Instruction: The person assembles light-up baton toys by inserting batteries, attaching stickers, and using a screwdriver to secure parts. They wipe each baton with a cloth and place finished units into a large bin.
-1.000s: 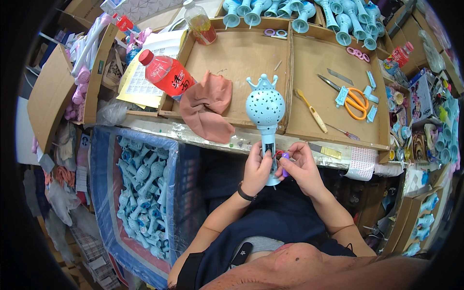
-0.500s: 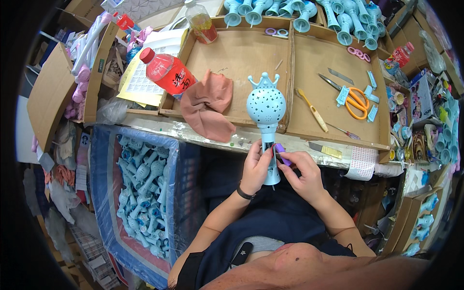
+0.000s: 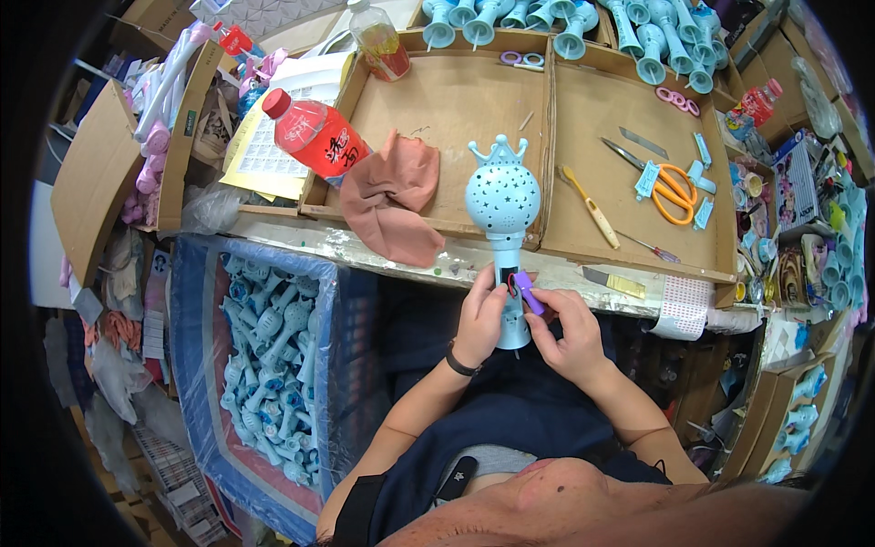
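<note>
A light-blue plastic toy wand (image 3: 502, 202) stands upright before me, with a crown and a round head full of star-shaped holes. Its handle has a dark opening in the side. My left hand (image 3: 478, 319) is closed round that handle, the thumb beside the opening. Between the fingertips of my right hand (image 3: 567, 335) is a small purple plastic piece (image 3: 529, 293), held tilted against the handle by the opening. Something thin and dark shows between the piece and the handle, too small to name. The wand's lower end, with a thin pin, points down over my lap.
A blue crate (image 3: 251, 242) of similar wand parts stands at left. On the bench are a cardboard tray (image 3: 456, 96), a peach cloth (image 3: 392, 196), a red-labelled bottle (image 3: 314, 137), orange-handled scissors (image 3: 674, 193), a yellow brush (image 3: 588, 208) and a screwdriver (image 3: 649, 246). More blue wands (image 3: 570, 41) lie behind.
The purple piece has turned and slid slightly down in my right fingers, so more of it shows. My right hand has shifted a little; the wand and left hand have hardly moved.
</note>
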A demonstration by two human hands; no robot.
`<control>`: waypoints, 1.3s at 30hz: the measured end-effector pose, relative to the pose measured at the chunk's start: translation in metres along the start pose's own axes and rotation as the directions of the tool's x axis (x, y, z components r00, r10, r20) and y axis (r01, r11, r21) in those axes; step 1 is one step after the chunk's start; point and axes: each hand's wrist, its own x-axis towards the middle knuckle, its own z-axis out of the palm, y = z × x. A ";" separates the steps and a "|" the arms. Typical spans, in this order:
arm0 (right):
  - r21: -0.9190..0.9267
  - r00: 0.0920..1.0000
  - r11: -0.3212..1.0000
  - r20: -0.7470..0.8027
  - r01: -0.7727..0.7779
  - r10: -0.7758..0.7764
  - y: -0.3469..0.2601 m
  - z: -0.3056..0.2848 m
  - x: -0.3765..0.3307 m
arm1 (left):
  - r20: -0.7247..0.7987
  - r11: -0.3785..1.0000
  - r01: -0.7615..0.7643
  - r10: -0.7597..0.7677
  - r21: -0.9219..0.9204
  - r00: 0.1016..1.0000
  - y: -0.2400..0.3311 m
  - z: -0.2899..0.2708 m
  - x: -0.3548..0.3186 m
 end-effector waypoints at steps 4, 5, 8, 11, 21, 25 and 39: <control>0.191 0.987 0.973 -0.070 -0.131 0.147 0.004 0.005 -0.002 | 0.043 0.982 -0.139 0.134 0.125 0.990 -0.002 0.004 -0.002; 0.278 0.976 0.944 -0.069 -0.180 0.207 0.004 0.007 -0.002 | 0.041 0.969 -0.171 0.166 0.180 0.985 -0.002 0.006 -0.002; 0.267 0.974 0.942 -0.043 -0.204 0.223 0.004 0.006 -0.002 | 0.009 0.952 -0.146 0.149 0.268 0.989 -0.003 0.007 -0.002; 0.148 0.989 0.979 -0.034 -0.140 0.146 0.002 0.004 -0.001 | -0.018 0.959 -0.113 0.122 0.260 0.992 -0.004 0.006 -0.002; -0.314 0.961 0.921 -0.081 0.228 -0.266 0.007 0.005 0.005 | 0.035 0.852 -0.215 0.226 0.477 0.974 -0.013 0.001 -0.002; -0.344 0.963 0.907 -0.026 0.242 -0.267 0.004 0.006 0.006 | 0.032 0.858 -0.193 0.202 0.476 0.979 -0.013 -0.001 -0.002; -0.444 0.970 0.872 -0.018 0.209 -0.242 -0.001 0.013 0.007 | 0.090 0.960 -0.153 0.135 0.236 0.987 -0.007 0.001 -0.003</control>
